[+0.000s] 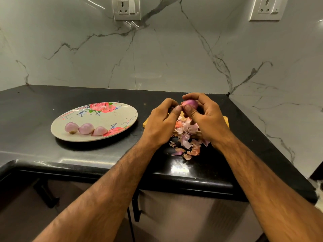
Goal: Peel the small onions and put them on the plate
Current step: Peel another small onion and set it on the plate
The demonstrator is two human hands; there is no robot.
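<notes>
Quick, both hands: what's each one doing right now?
Left hand: pinching the tip of the onion.
Right hand: closed around the same onion.

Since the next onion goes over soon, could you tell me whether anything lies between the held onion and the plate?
Nothing visible does. The left hand and right hand hold the onion right of the plate; only flat counter and a board corner lie between. Three peeled onions sit near the plate's front rim.

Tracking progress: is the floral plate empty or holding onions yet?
Not empty: three peeled onions lie on the plate near its front rim.
</notes>
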